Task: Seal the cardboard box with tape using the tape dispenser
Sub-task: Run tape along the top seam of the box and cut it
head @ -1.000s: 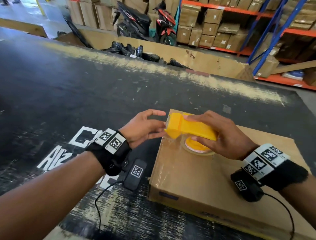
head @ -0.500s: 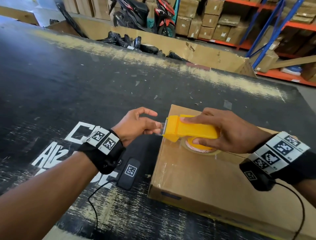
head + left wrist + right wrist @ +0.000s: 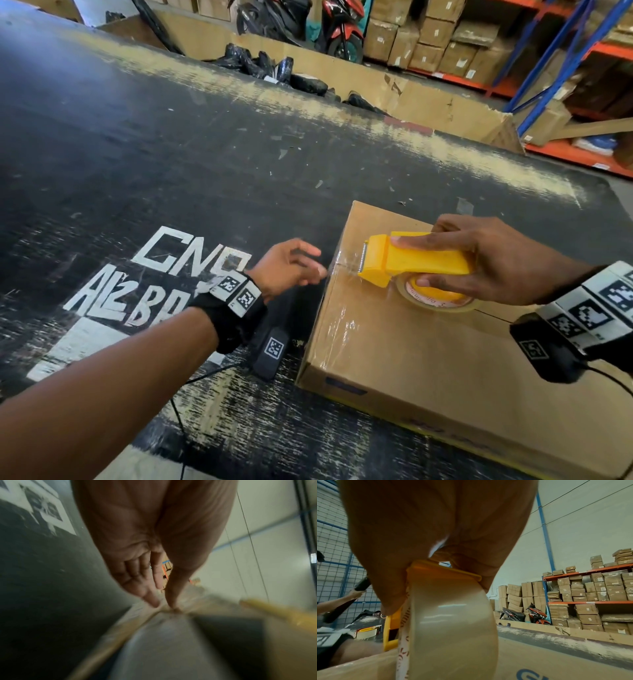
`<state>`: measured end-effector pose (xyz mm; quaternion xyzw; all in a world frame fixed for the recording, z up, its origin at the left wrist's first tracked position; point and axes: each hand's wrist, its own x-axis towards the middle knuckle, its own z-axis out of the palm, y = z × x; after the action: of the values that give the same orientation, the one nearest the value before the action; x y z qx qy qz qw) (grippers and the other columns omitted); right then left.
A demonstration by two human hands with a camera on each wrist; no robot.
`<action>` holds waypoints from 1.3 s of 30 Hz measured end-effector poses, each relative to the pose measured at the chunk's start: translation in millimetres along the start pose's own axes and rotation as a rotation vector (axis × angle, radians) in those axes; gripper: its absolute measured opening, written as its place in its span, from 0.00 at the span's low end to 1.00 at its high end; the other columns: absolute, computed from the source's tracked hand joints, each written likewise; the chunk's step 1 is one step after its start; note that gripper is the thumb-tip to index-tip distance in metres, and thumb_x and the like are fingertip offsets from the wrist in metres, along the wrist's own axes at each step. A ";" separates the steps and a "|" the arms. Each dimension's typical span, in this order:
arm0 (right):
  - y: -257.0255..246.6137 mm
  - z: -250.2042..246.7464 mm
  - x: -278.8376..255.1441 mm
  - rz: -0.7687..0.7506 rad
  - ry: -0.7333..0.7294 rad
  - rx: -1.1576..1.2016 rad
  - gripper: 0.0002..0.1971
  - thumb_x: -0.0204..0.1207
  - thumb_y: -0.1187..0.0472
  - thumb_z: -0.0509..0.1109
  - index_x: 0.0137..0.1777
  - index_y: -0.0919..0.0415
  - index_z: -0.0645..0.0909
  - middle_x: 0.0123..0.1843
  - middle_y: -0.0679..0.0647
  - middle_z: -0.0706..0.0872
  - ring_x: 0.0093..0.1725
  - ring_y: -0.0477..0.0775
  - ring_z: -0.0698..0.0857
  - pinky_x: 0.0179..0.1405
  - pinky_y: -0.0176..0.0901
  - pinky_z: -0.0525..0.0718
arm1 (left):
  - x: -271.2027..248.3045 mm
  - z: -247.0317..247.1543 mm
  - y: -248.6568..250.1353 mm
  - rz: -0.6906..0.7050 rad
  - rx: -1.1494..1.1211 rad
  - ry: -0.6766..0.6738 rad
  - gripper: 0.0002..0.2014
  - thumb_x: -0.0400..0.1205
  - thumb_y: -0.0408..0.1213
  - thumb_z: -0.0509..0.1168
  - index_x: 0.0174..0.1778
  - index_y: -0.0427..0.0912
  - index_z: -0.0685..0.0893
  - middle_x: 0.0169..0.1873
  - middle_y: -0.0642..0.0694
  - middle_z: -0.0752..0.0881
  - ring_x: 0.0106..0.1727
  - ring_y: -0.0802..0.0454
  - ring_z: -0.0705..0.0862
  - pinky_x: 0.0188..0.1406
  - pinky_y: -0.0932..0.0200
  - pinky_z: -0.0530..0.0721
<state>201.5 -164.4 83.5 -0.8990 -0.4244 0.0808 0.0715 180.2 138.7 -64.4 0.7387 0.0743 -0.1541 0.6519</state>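
Observation:
A flat brown cardboard box (image 3: 411, 359) lies on the black table. My right hand (image 3: 409, 262) grips a yellow tape dispenser (image 3: 435, 262) lying on the box top near its left edge. The clear tape roll (image 3: 442, 303) sits under the handle and fills the right wrist view (image 3: 450, 628). A short stretch of clear tape (image 3: 346, 269) runs from the toothed blade to the box's left edge. There my left hand (image 3: 320, 272) pinches the tape end; the blurred left wrist view shows thumb and finger tips meeting on it (image 3: 163, 606).
The black table (image 3: 171, 164) with white lettering spreads left and ahead. Beyond its far edge are black wrapped parcels (image 3: 274, 68), a cardboard wall, motorbikes (image 3: 342, 31) and shelves of cartons (image 3: 479, 51). In the right wrist view, another tape roll (image 3: 366, 632) and another person's arm (image 3: 342, 599).
The dispenser has slid right, from overhanging the box's left edge to lying on the top. Tape has drawn out from the blade. My left hand has dropped to the box edge.

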 end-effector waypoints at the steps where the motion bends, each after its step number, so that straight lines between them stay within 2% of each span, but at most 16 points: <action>1: 0.2 0.2 -0.2 0.005 -0.005 0.002 0.33 0.74 0.29 0.61 0.81 0.30 0.68 0.50 0.44 0.77 0.47 0.40 0.79 0.41 0.29 0.74 | 0.9 3.2 -7.2 0.005 0.129 -0.023 0.20 0.76 0.34 0.78 0.63 0.41 0.82 0.49 0.43 0.88 0.33 0.58 0.90 0.40 0.59 0.88; 3: 1.0 0.8 -2.1 0.010 -0.009 0.002 0.33 0.74 0.29 0.61 0.81 0.28 0.67 0.50 0.44 0.76 0.46 0.39 0.78 0.40 0.30 0.74 | -0.8 3.8 -16.7 0.036 0.390 -0.007 0.20 0.76 0.43 0.77 0.62 0.49 0.82 0.54 0.49 0.86 0.41 0.54 0.91 0.54 0.50 0.90; 6: 1.4 2.3 -3.8 0.027 -0.005 -0.002 0.33 0.74 0.29 0.61 0.80 0.27 0.66 0.49 0.45 0.76 0.45 0.39 0.77 0.39 0.32 0.75 | -12.9 -1.6 -3.2 0.192 0.463 0.065 0.21 0.83 0.40 0.68 0.73 0.48 0.77 0.68 0.49 0.83 0.65 0.54 0.86 0.71 0.48 0.82; 8: 1.7 3.7 -3.3 0.033 -0.009 -0.002 0.32 0.75 0.29 0.61 0.81 0.28 0.66 0.48 0.45 0.75 0.44 0.41 0.78 0.39 0.39 0.79 | -28.2 3.3 18.4 0.283 0.480 -0.030 0.29 0.86 0.44 0.63 0.84 0.49 0.65 0.82 0.51 0.71 0.82 0.57 0.70 0.83 0.52 0.69; 10: 1.3 3.6 -2.5 0.038 -0.016 -0.004 0.32 0.75 0.29 0.61 0.81 0.28 0.67 0.48 0.45 0.75 0.43 0.43 0.78 0.39 0.46 0.82 | -45.8 16.9 35.0 0.316 0.633 -0.180 0.39 0.87 0.50 0.59 0.90 0.49 0.46 0.89 0.56 0.50 0.89 0.61 0.48 0.86 0.60 0.50; 12: 0.7 2.3 -2.6 0.048 -0.019 -0.005 0.32 0.75 0.29 0.61 0.80 0.28 0.67 0.49 0.47 0.77 0.43 0.45 0.79 0.40 0.49 0.83 | -56.5 32.6 38.5 0.308 0.760 -0.296 0.43 0.88 0.54 0.55 0.87 0.47 0.32 0.87 0.54 0.32 0.88 0.61 0.35 0.86 0.61 0.43; 14: -0.1 1.7 -3.9 0.047 -0.028 -0.019 0.32 0.75 0.29 0.60 0.81 0.27 0.66 0.49 0.48 0.76 0.42 0.47 0.79 0.40 0.49 0.83 | -58.0 41.9 33.8 0.301 0.834 -0.329 0.44 0.88 0.56 0.53 0.86 0.44 0.28 0.86 0.51 0.25 0.88 0.60 0.35 0.87 0.59 0.46; 18: 0.2 0.7 -3.9 0.040 -0.058 -0.034 0.31 0.77 0.30 0.58 0.82 0.26 0.63 0.46 0.48 0.74 0.40 0.46 0.77 0.37 0.47 0.80 | -54.1 44.8 35.2 0.254 0.898 -0.319 0.44 0.88 0.55 0.53 0.86 0.43 0.28 0.86 0.50 0.25 0.88 0.60 0.38 0.82 0.67 0.45; 23: 8.3 -3.1 -23.6 0.009 -0.049 -0.018 0.31 0.77 0.32 0.60 0.81 0.26 0.63 0.46 0.48 0.74 0.40 0.44 0.76 0.38 0.42 0.78 | -59.0 47.0 42.5 0.192 0.923 -0.320 0.43 0.88 0.56 0.53 0.85 0.51 0.27 0.85 0.56 0.25 0.86 0.65 0.39 0.84 0.64 0.45; 27: 38.6 -21.2 -104.6 0.056 -0.076 0.014 0.31 0.77 0.31 0.61 0.81 0.25 0.63 0.47 0.44 0.74 0.41 0.43 0.77 0.38 0.41 0.79 | -64.3 50.8 51.9 0.109 0.949 -0.324 0.42 0.88 0.57 0.53 0.85 0.56 0.27 0.84 0.60 0.25 0.84 0.66 0.38 0.81 0.67 0.43; 29: 63.4 -30.4 -156.1 0.106 -0.108 -0.008 0.32 0.76 0.34 0.68 0.81 0.27 0.66 0.49 0.37 0.72 0.42 0.41 0.77 0.40 0.35 0.78 | -64.2 51.8 53.7 0.088 0.974 -0.319 0.42 0.87 0.58 0.53 0.84 0.58 0.27 0.84 0.61 0.26 0.85 0.66 0.38 0.80 0.68 0.43; 31: 94.7 -32.1 -200.2 0.171 -0.162 -0.052 0.37 0.72 0.40 0.75 0.81 0.28 0.66 0.52 0.32 0.70 0.44 0.36 0.77 0.44 0.28 0.76 | -64.3 53.5 54.8 0.067 0.986 -0.302 0.42 0.86 0.59 0.53 0.84 0.60 0.28 0.84 0.63 0.26 0.86 0.65 0.38 0.81 0.68 0.43; 33: 121.0 -29.8 -232.3 0.239 -0.188 -0.039 0.41 0.68 0.42 0.79 0.81 0.27 0.65 0.52 0.30 0.69 0.45 0.33 0.76 0.47 0.24 0.73 | -65.7 54.8 55.5 0.034 1.011 -0.298 0.43 0.84 0.62 0.53 0.84 0.62 0.28 0.84 0.65 0.26 0.85 0.66 0.38 0.84 0.64 0.44; 36: 130.9 -26.2 -249.0 0.246 -0.190 0.004 0.36 0.72 0.37 0.73 0.80 0.25 0.65 0.51 0.31 0.69 0.43 0.35 0.77 0.45 0.26 0.75 | -69.3 57.6 62.2 0.006 1.087 -0.298 0.45 0.77 0.76 0.47 0.81 0.69 0.25 0.82 0.71 0.27 0.86 0.65 0.38 0.86 0.59 0.44; 37: 130.3 -25.7 -248.9 0.226 -0.189 0.009 0.33 0.74 0.35 0.70 0.80 0.25 0.65 0.51 0.32 0.70 0.42 0.36 0.77 0.42 0.28 0.76 | -70.8 59.8 65.6 -0.002 1.146 -0.297 0.47 0.73 0.80 0.42 0.81 0.68 0.25 0.82 0.69 0.26 0.86 0.65 0.36 0.85 0.60 0.41; 39: 128.2 -27.5 -246.4 0.187 -0.192 0.015 0.31 0.75 0.32 0.65 0.79 0.23 0.64 0.49 0.35 0.72 0.40 0.39 0.79 0.38 0.32 0.78 | -72.3 68.4 72.9 -0.027 1.323 -0.277 0.51 0.69 0.80 0.34 0.83 0.57 0.24 0.84 0.58 0.25 0.86 0.61 0.30 0.84 0.61 0.35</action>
<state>149.1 -437.6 105.9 -0.9222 -0.3432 0.1759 0.0293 125.8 67.8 20.6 0.9547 -0.1109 -0.2686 0.0636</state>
